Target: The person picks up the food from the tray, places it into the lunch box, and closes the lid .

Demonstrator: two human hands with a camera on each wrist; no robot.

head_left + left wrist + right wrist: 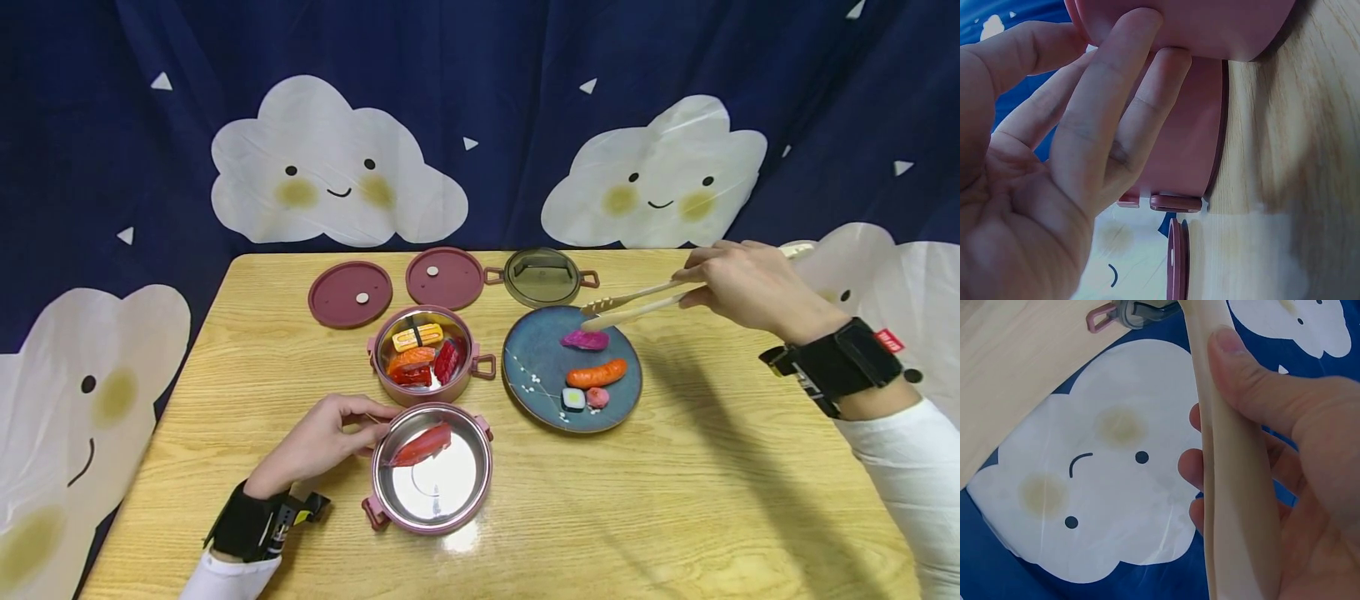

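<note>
Your right hand (742,283) has its grip closed round the wooden tongs (637,302), tips just above the purple piece (585,339) at 12 o'clock on the blue plate (532,375). Your left hand (318,442), fingers straight, touches the near pink bowl (390,510) at its 9 o'clock, mid-worktop (675,500)

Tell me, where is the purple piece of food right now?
In the head view, the purple piece lies at the far edge of the blue plate, just under the tongs' tips, above the orange sausage.
</note>
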